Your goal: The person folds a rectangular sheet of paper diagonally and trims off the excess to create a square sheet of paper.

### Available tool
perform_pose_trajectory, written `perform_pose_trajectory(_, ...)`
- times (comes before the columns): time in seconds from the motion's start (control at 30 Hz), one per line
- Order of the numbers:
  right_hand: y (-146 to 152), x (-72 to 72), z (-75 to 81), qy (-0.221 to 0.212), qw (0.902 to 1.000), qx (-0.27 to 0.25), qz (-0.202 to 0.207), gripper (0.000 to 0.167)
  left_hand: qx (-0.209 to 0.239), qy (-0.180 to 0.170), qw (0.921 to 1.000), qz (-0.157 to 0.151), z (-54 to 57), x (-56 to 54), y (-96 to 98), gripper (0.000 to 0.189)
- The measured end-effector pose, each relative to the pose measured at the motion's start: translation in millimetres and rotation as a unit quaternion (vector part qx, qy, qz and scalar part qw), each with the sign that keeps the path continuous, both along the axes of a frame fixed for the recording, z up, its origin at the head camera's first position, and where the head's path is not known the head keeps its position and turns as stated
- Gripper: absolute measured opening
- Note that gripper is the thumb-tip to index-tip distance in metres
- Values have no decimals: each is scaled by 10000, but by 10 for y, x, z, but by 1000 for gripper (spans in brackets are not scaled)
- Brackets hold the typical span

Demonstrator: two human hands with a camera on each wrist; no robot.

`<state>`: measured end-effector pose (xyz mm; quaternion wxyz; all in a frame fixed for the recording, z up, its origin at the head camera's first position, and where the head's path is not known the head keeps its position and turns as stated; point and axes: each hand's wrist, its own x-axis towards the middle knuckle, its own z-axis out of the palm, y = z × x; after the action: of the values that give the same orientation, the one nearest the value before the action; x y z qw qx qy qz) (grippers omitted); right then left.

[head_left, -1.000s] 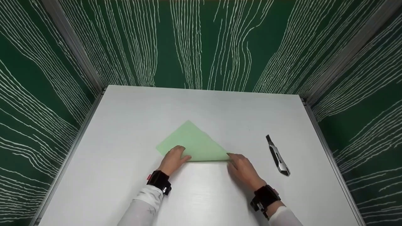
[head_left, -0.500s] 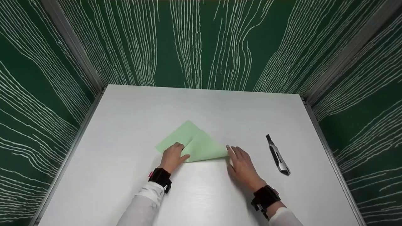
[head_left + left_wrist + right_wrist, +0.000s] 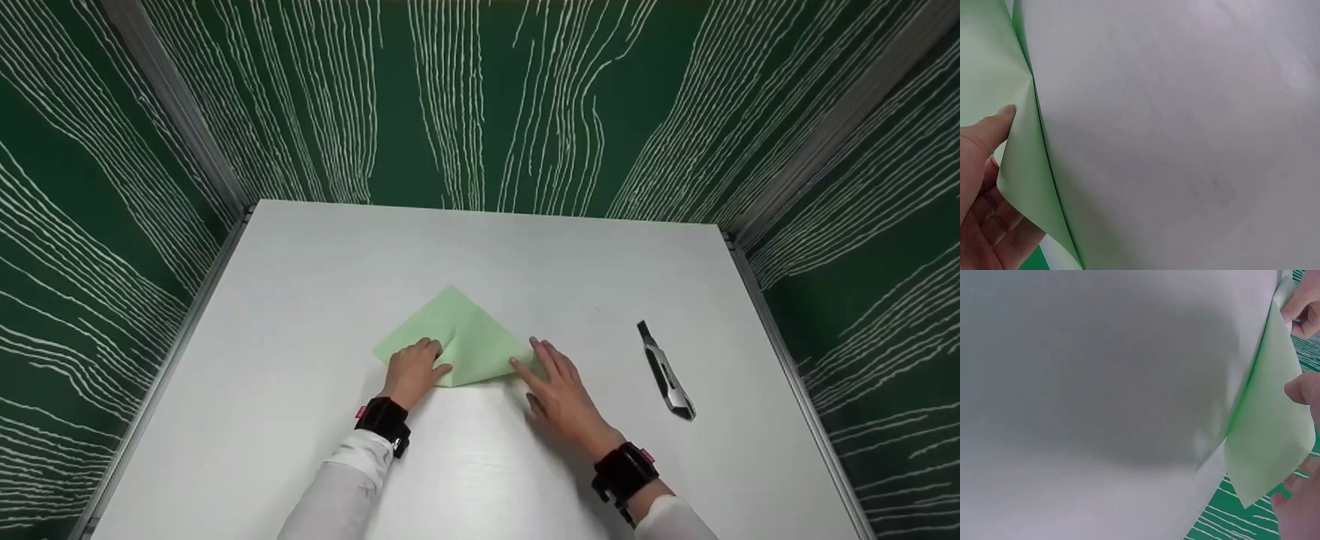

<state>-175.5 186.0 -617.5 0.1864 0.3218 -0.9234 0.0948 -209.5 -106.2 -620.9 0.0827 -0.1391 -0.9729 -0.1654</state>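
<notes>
A sheet of light green paper point(image 3: 480, 349) lies folded on the white table, its layers lifting along the near edge. My left hand point(image 3: 409, 373) pinches the left part of it, and the paper buckles beside the fingers. In the left wrist view, a curled flap of the paper point(image 3: 1030, 163) stands between thumb and fingers. At the sheet's right corner is my right hand point(image 3: 564, 397), fingers spread, one fingertip touching the paper. The right wrist view shows the raised corner of the paper point(image 3: 1266, 422) beside the right hand's fingers.
A utility knife point(image 3: 666, 379) with a grey and black body lies to the right of the right hand, its dark tip pointing away. The white table point(image 3: 480, 247) ends at green walls point(image 3: 397, 135) with pale wavy lines and metal posts at the corners.
The right hand has let its grip on the paper's right corner loosen and shifted left with fingers spreading. A crease has risen beside the left hand, which stays nearly in place.
</notes>
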Motion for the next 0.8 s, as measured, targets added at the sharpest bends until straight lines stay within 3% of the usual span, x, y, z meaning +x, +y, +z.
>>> perform_pose_trajectory(0.27,-22,12,-62,-228,9990,228,-304,60,354,52,9993,-70,29,-89,-12,27)
perform_pose_trajectory(0.53,-95,69,-61,-1073,9915,547,-491,59,513,34,9984,247,-17,-131,26,21)
perform_pose_trajectory(0.8,-232,119,-115,-941,9933,575,-333,55,544,-83,9972,504,-4,-118,78,18)
